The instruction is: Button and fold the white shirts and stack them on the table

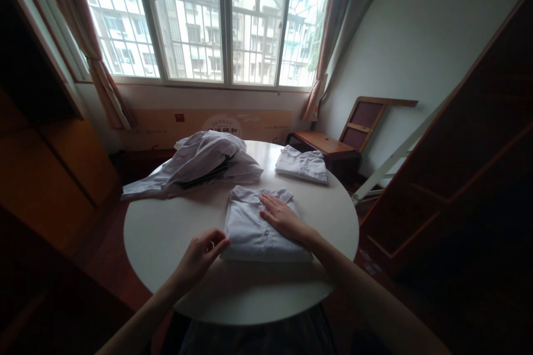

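A folded white shirt [254, 230] lies on the round white table [166, 238] just in front of me. My right hand [282, 216] rests flat on top of it, fingers stretched out toward the collar. My left hand [202, 255] is at the shirt's lower left edge, fingers curled and pinching the fabric there.
A heap of unfolded white clothes [200, 163] lies at the table's far left. A second folded white shirt [302, 165] sits at the far right. A wooden chair [341, 136] stands beyond the table under the window; dark wooden furniture lines both sides.
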The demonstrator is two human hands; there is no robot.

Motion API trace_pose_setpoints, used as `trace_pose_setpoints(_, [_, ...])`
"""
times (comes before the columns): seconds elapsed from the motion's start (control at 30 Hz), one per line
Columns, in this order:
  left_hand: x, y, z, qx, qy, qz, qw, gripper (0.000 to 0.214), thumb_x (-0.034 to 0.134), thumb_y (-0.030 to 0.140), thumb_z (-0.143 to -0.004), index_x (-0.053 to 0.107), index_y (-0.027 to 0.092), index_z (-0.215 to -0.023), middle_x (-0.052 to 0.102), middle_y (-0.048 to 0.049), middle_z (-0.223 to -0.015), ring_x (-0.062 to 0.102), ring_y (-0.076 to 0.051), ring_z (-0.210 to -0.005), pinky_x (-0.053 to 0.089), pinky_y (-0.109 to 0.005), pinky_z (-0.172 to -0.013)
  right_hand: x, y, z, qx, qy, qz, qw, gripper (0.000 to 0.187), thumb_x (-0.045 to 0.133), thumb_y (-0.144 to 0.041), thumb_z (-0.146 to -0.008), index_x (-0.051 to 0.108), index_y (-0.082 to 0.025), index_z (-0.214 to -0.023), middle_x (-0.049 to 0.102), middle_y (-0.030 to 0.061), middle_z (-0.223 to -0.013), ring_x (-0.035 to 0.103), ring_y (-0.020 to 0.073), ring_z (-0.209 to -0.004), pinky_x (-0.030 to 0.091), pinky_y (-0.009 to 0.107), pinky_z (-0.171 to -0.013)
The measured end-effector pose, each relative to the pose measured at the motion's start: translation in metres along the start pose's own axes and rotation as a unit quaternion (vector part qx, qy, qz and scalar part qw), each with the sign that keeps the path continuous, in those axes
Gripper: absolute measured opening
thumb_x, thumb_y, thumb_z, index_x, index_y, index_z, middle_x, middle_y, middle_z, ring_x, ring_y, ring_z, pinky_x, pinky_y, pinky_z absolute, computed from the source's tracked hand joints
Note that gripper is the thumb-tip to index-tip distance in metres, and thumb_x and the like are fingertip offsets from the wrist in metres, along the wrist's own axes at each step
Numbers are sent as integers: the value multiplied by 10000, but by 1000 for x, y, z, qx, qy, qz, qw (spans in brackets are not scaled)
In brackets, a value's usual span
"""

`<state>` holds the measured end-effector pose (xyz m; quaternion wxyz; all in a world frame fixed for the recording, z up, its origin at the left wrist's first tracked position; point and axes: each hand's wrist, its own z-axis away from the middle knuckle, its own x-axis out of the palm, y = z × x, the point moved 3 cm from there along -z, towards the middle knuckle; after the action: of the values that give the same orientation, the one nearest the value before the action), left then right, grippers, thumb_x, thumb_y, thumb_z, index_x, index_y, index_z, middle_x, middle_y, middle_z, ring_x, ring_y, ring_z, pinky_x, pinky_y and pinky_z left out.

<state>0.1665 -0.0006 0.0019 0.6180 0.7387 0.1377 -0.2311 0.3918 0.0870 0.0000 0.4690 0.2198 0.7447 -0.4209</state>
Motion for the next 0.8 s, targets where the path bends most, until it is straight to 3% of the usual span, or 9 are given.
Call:
trace_pose_setpoints(0.1, [3,-4,3,-41,3,40,998,357,503,521,-726,562,172,-680,546,3,-615,489,-140,-588,373,-217,-547,0,1,0,-5,-1,-3,1000,612,296,-547,-875,349,-188,-1368,312,82,-1435,262,222,-1320,205,395,-1071])
trace_pose_setpoints(0.2, [4,-6,2,-67,-22,16,997,335,490,496,-718,540,173,-642,529,14,-598,463,-132,-563,356,-217,-527,1,1,1,-7,-4,1,1000,619,285,-551,-876,339,-186,-1374,304,76,-1440,249,219,-1326,197,387,-1076])
trace_pose_setpoints(0.33, [1,0,-9,-28,-40,-55,997,222,538,402,-688,531,184,-650,550,12,-628,489,-139,-599,369,-223,-573,2,0,1,0,-3,12,1000,626,280,-546,-880,334,-168,-1376,305,84,-1438,242,221,-1329,193,384,-1078])
trace_pose_setpoints(0.47, [0,7,-31,-26,-1,-41,999,277,564,452,-670,541,181,-725,592,-20,-689,539,-171,-650,387,-247,-603,2,-1,1,-5,-1,17,1000,618,274,-547,-881,329,-184,-1378,299,77,-1442,243,217,-1328,193,387,-1078])
trace_pose_setpoints(0.6, [6,5,-49,-42,30,-56,997,286,556,460,-660,493,193,-582,544,-2,-565,495,-162,-564,342,-248,-546,1,-2,2,0,-11,27,1000,631,252,-554,-883,326,-172,-1380,288,81,-1446,233,221,-1333,184,383,-1082])
trace_pose_setpoints(0.73, [8,-5,-50,-25,46,-59,997,234,509,407,-712,497,191,-623,548,9,-594,495,-148,-579,353,-236,-556,0,-3,2,2,-15,25,1000,629,252,-545,-886,323,-162,-1381,286,88,-1446,236,223,-1331,190,385,-1079])
trace_pose_setpoints(0.8, [8,-8,-48,-21,18,-98,995,216,472,377,-754,500,189,-651,561,4,-616,514,-150,-594,370,-239,-569,0,-3,2,2,-14,25,1000,627,262,-539,-886,320,-159,-1382,287,89,-1445,239,222,-1330,193,385,-1077])
